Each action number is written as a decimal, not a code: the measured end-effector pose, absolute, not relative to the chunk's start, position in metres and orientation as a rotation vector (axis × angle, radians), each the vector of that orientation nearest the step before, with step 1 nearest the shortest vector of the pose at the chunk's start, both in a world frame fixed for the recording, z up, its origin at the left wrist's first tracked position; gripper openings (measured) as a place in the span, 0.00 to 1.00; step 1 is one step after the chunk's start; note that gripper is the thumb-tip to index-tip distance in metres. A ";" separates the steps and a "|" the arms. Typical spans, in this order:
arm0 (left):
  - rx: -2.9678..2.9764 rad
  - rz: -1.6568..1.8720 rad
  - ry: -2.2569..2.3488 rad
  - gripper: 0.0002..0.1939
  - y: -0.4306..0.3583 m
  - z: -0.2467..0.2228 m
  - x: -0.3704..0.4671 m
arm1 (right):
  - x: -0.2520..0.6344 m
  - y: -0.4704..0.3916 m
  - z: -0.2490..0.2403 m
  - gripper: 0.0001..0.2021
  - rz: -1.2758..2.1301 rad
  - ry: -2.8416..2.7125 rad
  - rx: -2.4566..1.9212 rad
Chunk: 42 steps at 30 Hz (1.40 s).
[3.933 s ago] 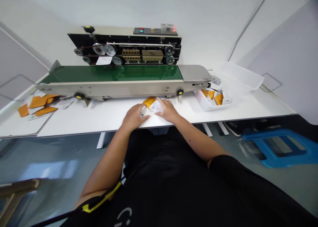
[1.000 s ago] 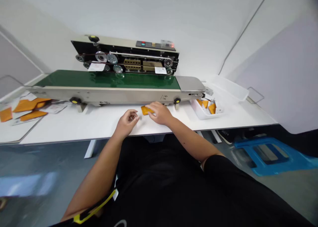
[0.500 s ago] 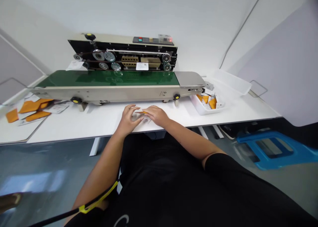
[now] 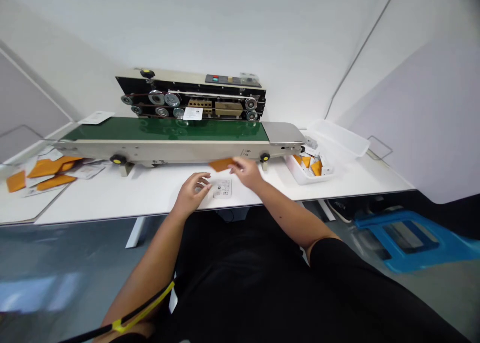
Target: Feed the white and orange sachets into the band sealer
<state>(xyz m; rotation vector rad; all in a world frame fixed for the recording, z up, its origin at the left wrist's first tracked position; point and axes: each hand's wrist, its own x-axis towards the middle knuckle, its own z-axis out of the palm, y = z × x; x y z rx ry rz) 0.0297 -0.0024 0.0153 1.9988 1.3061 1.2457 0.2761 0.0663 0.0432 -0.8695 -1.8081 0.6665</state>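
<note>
My right hand (image 4: 247, 174) pinches one end of a flat orange packet (image 4: 221, 164), held just in front of the machine. My left hand (image 4: 193, 193) has its fingers curled but apart, with nothing between them. Beside its fingertips, a small white printed packet (image 4: 224, 188) lies on the white table (image 4: 150, 188). Behind both hands stands a machine with a green conveyor belt (image 4: 210, 131). One white packet (image 4: 193, 114) is upright at its rollers, and another white packet (image 4: 96, 117) lies at the belt's left end.
Orange and white packets (image 4: 56, 175) are piled on the table's left. A white bin (image 4: 311, 177) with orange and white packets stands at the right, a clear container (image 4: 343, 140) behind it. Below right is a blue stool (image 4: 416, 238).
My right hand has lifted the orange packet up and away from my left hand. The white packet on the table is now uncovered. The packets on the machine have shifted left.
</note>
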 end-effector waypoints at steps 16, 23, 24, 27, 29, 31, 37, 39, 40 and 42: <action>2.099 1.202 1.308 0.17 -0.001 0.015 0.030 | 0.355 0.207 0.176 0.01 0.862 -1.314 -1.512; 2.050 1.227 1.338 0.18 0.000 0.013 0.030 | 0.307 0.096 0.097 0.16 0.126 -1.953 -1.052; 2.034 1.236 1.343 0.18 0.000 0.013 0.030 | 0.295 0.073 0.076 0.19 0.216 -2.172 -0.951; 2.012 1.257 1.347 0.19 -0.001 0.012 0.031 | 0.267 0.021 0.020 0.44 0.351 -2.573 -0.891; 2.036 1.231 1.331 0.19 -0.002 0.013 0.031 | 0.259 0.006 -0.001 0.52 0.358 -2.682 -0.879; 2.077 1.173 1.299 0.20 -0.003 0.014 0.031 | 0.258 0.004 -0.008 0.48 0.369 -2.716 -0.793; 2.136 1.096 1.228 0.22 -0.004 0.018 0.029 | 0.275 0.008 -0.002 0.19 0.813 -2.415 -0.582; 2.145 1.080 1.190 0.22 -0.005 0.020 0.029 | 0.279 0.009 -0.003 0.12 0.972 -2.056 -0.791; 2.150 1.059 1.177 0.23 -0.005 0.020 0.030 | 0.281 0.010 -0.004 0.11 1.038 -1.852 -0.907; 2.158 1.018 1.185 0.22 -0.004 0.020 0.030 | 0.282 0.014 -0.006 0.15 1.161 -1.518 -1.049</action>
